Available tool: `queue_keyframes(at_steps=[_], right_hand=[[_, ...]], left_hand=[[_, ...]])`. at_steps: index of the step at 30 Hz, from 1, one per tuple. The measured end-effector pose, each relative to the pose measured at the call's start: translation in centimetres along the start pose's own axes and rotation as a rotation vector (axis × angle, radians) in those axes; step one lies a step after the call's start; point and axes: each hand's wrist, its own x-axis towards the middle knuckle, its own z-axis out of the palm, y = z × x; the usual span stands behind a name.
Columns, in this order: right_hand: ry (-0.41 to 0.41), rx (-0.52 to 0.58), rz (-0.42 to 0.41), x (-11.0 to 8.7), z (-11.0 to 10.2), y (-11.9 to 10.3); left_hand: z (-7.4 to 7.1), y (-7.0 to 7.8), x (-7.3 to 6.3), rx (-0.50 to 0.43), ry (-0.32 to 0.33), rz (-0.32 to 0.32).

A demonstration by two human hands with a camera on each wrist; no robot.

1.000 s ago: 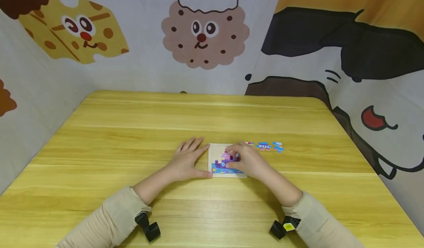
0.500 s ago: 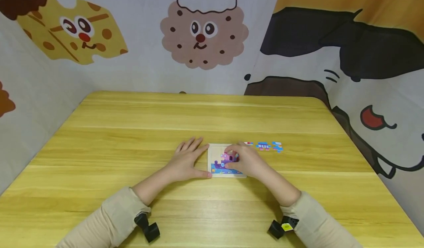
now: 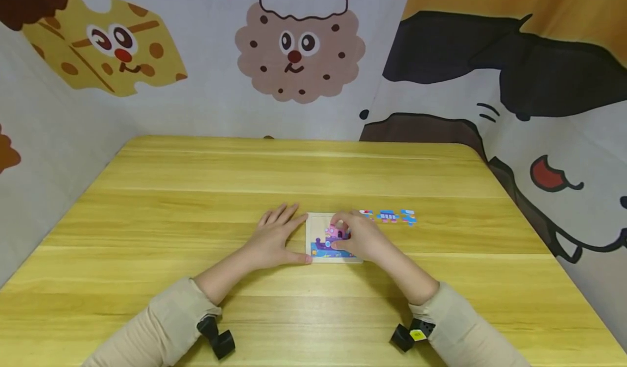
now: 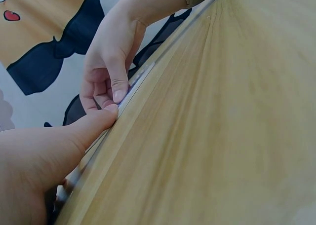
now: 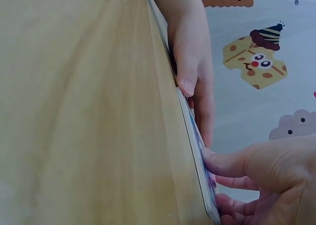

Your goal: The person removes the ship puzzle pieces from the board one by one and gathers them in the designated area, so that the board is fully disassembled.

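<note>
A small jigsaw board [image 3: 333, 261] with a pale wooden rim lies on the table, its lower part filled with a blue and purple sea picture. My left hand [image 3: 274, 242] is spread beside it, thumb at the lower left corner and index finger at the upper left. Over the board's right half, my right hand [image 3: 366, 237] pinches a pink puzzle piece [image 3: 334, 231] between thumb and curled fingers, partly hiding it. In the right wrist view the board [image 5: 193, 148] shows edge-on, with the right thumb close over its surface.
Several loose puzzle pieces lie in a row behind the right hand, among them a blue one with white stripes [image 3: 387, 216] and a blue and white one [image 3: 409, 217]. A cartoon-printed cloth [image 3: 196, 111] hangs behind the wooden table [image 3: 220, 165].
My right hand and forearm have shifted slightly left over the board, still with the pink piece. My left hand has stayed at the board's left edge.
</note>
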Motion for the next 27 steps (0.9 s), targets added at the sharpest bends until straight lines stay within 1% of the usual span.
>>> queue_keyframes(at_steps=[12, 17, 22, 27], right_hand=[[0.049, -0.042, -0.015, -0.1, 0.2, -0.06], [0.09, -0.056, -0.047, -0.13, 0.36, 0.0], [0.113, -0.026, -0.085, -0.33, 0.5, 0.09], [0.15, 0.034, -0.095, -0.77, 0.86, 0.25]], left_hand=[[-0.02, -0.04, 0.0, 0.006, 0.001, 0.001], [0.03, -0.05, 0.07, 0.007, 0.004, -0.002], [0.05, -0.07, 0.1, 0.011, -0.003, -0.002], [0.01, 0.02, 0.06, 0.013, -0.006, -0.002]])
